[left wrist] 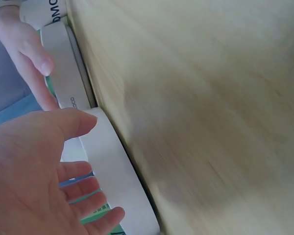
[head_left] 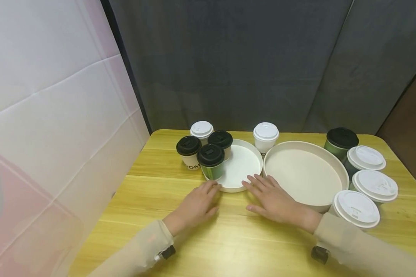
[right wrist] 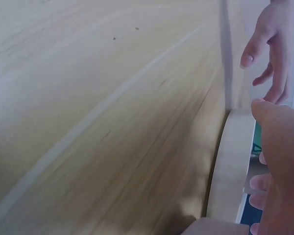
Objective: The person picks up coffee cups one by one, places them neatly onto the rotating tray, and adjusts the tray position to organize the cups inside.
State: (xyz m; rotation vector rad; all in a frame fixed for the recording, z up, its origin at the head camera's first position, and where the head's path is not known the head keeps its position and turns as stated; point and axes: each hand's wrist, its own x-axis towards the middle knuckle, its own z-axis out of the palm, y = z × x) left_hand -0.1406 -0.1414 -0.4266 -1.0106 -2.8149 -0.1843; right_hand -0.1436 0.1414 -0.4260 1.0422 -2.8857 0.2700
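Observation:
My left hand [head_left: 196, 204] is at the front left rim of a small round white tray [head_left: 242, 163], fingers loosely extended and holding nothing. On the other side, my right hand [head_left: 274, 198] spreads its fingers over the tray's front right rim, thumb apart. In the left wrist view, the left fingertips overlap the white tray wall [left wrist: 112, 171]. A green paper cup with a black lid [head_left: 211, 161] stands at the tray's left side, a second black-lidded cup [head_left: 220, 140] behind it. Left of them is a pale lettered cup [head_left: 189, 152], also black-lidded.
A larger cream round tray [head_left: 299, 169] adjoins on the right. White-lidded cups stand at the back, one left [head_left: 202, 130] and one between the trays [head_left: 265, 136]. Along the right edge are a black-lidded green cup [head_left: 341, 142] and three white-lidded cups [head_left: 356, 207]. Dark fabric [head_left: 228, 69] hangs behind.

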